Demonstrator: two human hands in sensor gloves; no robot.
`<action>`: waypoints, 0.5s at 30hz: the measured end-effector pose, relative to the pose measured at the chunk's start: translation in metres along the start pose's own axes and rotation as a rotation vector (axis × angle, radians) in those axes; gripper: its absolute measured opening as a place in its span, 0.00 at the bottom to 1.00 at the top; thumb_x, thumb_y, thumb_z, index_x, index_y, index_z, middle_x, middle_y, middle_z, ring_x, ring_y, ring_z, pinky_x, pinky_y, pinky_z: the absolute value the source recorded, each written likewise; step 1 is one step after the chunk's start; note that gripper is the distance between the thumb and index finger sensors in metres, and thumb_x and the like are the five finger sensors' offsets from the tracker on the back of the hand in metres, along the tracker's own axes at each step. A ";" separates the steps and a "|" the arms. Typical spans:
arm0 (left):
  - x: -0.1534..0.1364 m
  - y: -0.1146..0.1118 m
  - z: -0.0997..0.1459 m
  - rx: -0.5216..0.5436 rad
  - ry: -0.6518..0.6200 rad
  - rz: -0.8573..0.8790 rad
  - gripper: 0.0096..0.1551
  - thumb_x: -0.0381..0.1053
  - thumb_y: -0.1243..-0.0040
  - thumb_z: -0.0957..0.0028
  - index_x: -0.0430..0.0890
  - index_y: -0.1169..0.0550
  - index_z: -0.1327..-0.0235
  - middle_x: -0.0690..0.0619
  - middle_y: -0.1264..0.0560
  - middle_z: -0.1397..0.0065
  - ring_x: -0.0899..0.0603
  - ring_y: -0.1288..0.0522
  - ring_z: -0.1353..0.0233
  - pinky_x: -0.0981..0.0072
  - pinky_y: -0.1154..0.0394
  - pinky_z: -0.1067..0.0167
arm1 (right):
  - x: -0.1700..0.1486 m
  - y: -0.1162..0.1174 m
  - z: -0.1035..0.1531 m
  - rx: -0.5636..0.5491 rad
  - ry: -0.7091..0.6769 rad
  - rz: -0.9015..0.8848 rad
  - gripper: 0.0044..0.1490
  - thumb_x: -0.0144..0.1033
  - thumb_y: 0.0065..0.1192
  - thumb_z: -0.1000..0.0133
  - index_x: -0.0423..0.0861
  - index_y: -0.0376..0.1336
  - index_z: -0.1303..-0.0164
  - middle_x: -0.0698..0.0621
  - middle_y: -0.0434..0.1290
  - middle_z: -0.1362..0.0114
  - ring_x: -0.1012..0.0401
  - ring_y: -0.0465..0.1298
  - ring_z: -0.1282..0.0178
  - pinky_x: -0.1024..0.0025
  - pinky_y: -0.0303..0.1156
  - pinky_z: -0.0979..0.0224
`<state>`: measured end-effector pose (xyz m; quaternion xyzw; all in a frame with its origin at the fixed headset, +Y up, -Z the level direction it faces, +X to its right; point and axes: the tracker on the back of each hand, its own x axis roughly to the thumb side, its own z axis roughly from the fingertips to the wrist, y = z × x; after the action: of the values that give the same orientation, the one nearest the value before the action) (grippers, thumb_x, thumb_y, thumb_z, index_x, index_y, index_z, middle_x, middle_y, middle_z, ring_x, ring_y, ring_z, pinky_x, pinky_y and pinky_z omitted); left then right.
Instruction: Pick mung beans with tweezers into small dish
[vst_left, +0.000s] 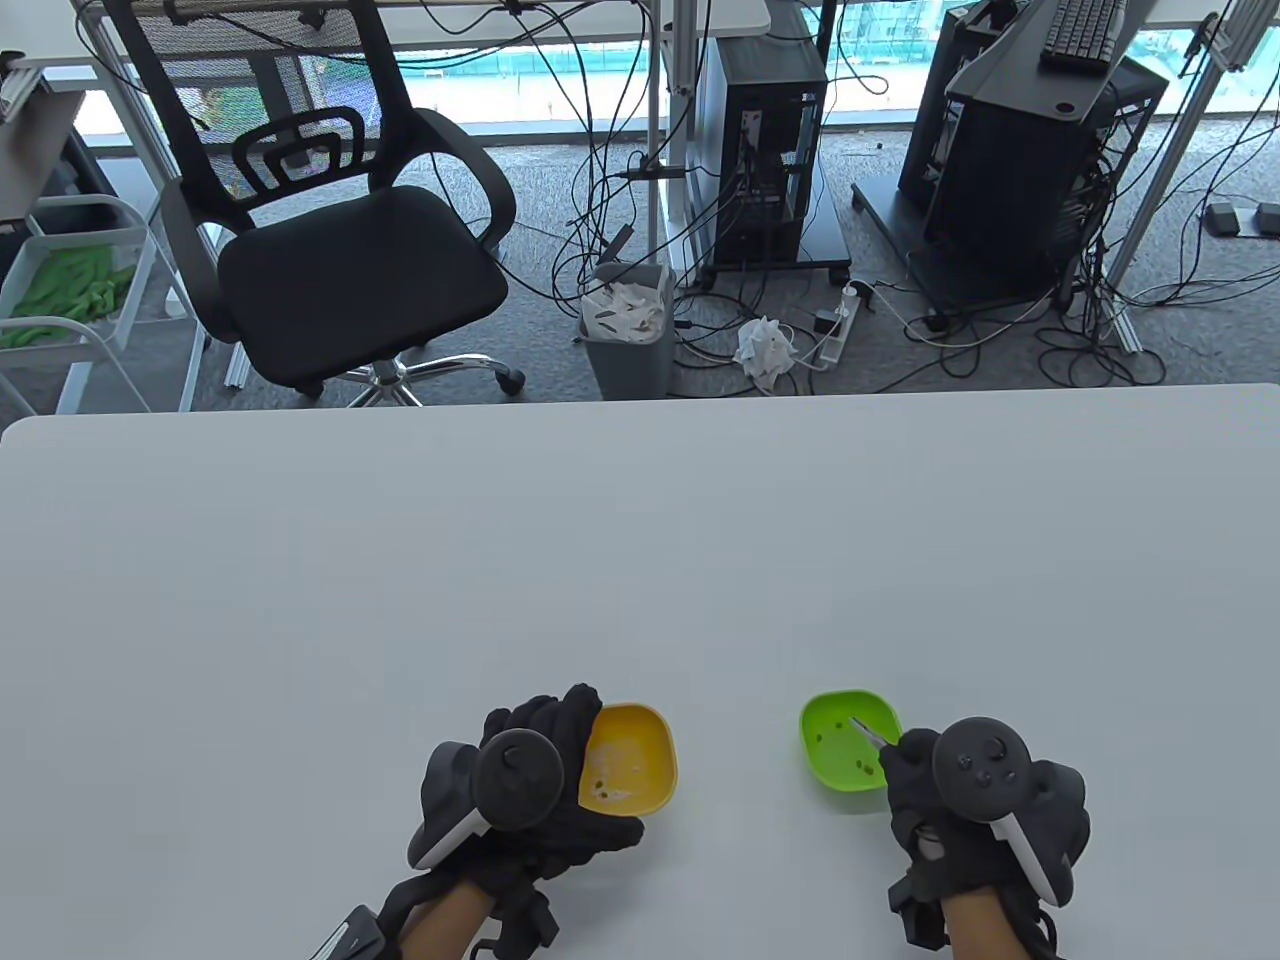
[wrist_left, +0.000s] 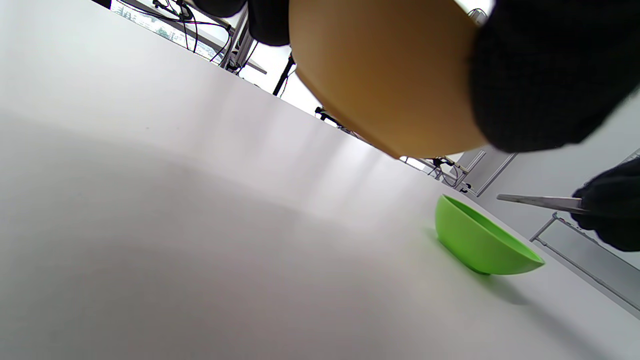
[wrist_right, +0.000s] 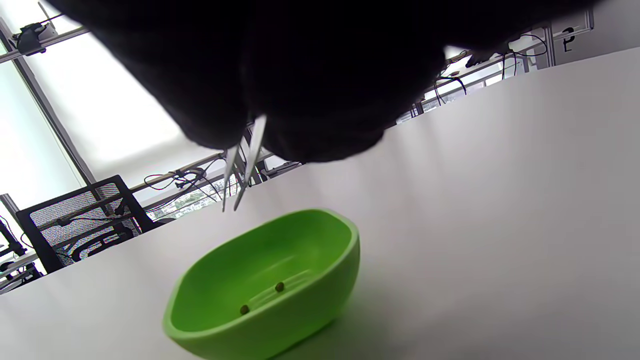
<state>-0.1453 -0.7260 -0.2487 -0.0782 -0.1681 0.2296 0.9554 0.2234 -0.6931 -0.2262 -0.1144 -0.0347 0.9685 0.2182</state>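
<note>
A yellow dish (vst_left: 630, 765) is near the table's front edge, and my left hand (vst_left: 530, 790) grips its left side; the left wrist view shows the dish (wrist_left: 385, 75) held tilted off the table. A green dish (vst_left: 845, 752) with a few mung beans (wrist_right: 279, 287) stands to the right. My right hand (vst_left: 960, 800) holds metal tweezers (vst_left: 872, 733) whose tips hover over the green dish. In the right wrist view the tweezers (wrist_right: 242, 165) have tips slightly apart with no bean between them.
The white table (vst_left: 640, 560) stretches far behind the dishes. Beyond its back edge are an office chair (vst_left: 350, 250), a bin (vst_left: 628, 325), computer towers and cables on the floor.
</note>
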 end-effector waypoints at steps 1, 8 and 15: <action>0.000 0.000 0.000 0.001 -0.001 0.002 0.78 0.77 0.24 0.67 0.42 0.51 0.16 0.44 0.42 0.17 0.30 0.47 0.15 0.27 0.58 0.23 | 0.002 -0.001 0.001 -0.010 -0.012 -0.007 0.22 0.39 0.73 0.47 0.36 0.79 0.54 0.41 0.82 0.59 0.62 0.80 0.74 0.74 0.80 0.73; 0.002 0.000 0.000 0.012 -0.017 -0.003 0.78 0.77 0.24 0.67 0.42 0.51 0.16 0.44 0.42 0.17 0.30 0.47 0.15 0.27 0.58 0.23 | 0.096 -0.008 0.027 -0.035 -0.337 -0.022 0.23 0.40 0.72 0.46 0.36 0.78 0.53 0.40 0.82 0.58 0.62 0.80 0.73 0.74 0.80 0.73; 0.000 0.001 0.002 0.023 -0.012 0.008 0.79 0.77 0.24 0.67 0.42 0.51 0.16 0.44 0.42 0.17 0.30 0.47 0.15 0.27 0.58 0.23 | 0.158 0.030 0.051 0.081 -0.539 0.050 0.22 0.40 0.73 0.46 0.36 0.79 0.53 0.41 0.82 0.58 0.62 0.80 0.73 0.74 0.80 0.72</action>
<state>-0.1467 -0.7251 -0.2476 -0.0666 -0.1712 0.2357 0.9543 0.0603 -0.6530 -0.2123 0.1553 -0.0501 0.9697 0.1816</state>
